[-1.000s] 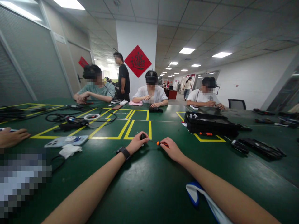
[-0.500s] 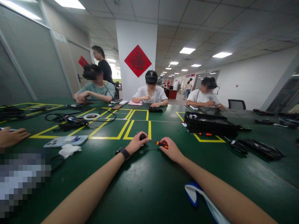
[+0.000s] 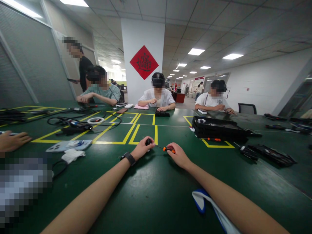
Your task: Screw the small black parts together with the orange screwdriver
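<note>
My left hand (image 3: 143, 146), with a dark watch on its wrist, is closed round a small black part (image 3: 148, 142) whose kind I cannot make out. My right hand (image 3: 179, 155) grips the orange and black handle of a screwdriver (image 3: 169, 150). The screwdriver lies nearly level, its thin shaft pointing left at the black part. Its tip is at or near the part; contact is too small to tell. Both hands are just above the green table (image 3: 136, 201).
Black trays (image 3: 219, 128) stand at the right, with another orange screwdriver (image 3: 214, 139) before them. Black parts (image 3: 270, 154) lie farther right. Cables, a phone (image 3: 70, 146) and a tissue (image 3: 73, 156) lie left. A blue-white strap (image 3: 212, 208) lies beside my right forearm. Several people sit around the table.
My hands, the black part and the screwdriver stay almost in place. In the background, a standing person in black has moved left.
</note>
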`<state>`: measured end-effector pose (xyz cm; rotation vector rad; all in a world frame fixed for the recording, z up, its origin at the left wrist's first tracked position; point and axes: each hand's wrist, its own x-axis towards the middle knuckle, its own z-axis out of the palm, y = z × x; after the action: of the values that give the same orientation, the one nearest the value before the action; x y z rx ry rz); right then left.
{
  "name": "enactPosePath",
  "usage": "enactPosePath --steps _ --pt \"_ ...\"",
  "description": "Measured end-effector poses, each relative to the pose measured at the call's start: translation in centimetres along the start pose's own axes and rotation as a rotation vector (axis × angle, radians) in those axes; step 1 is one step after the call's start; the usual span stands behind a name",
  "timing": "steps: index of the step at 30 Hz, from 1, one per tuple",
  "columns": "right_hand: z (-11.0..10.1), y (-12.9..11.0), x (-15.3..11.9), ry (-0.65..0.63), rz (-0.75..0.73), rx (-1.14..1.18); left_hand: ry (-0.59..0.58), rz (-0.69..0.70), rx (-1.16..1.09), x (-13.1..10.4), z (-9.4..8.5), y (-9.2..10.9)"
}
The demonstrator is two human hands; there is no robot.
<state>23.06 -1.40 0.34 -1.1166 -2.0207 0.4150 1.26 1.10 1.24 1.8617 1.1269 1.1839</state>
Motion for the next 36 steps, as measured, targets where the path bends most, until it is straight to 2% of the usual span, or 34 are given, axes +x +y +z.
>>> enactPosePath --steps 8,14,21,28,36 --pt "0.05 0.19 0.04 -0.001 -0.036 -0.041 -0.009 0.003 -0.014 -0.02 -0.01 -0.18" --pt "0.24 0.58 0.06 0.013 0.010 -0.055 -0.022 -0.002 -0.007 0.00 -0.03 0.06" --pt "0.11 0.30 -0.10 0.018 -0.042 -0.035 -0.025 0.006 -0.050 -0.01 0.04 -0.10" --pt "0.17 0.81 0.00 0.030 0.003 -0.077 -0.025 -0.011 -0.027 0.04 0.00 -0.48" --pt "0.19 0.41 -0.17 0.033 -0.032 -0.069 -0.019 0.003 -0.037 0.13 -0.06 -0.47"
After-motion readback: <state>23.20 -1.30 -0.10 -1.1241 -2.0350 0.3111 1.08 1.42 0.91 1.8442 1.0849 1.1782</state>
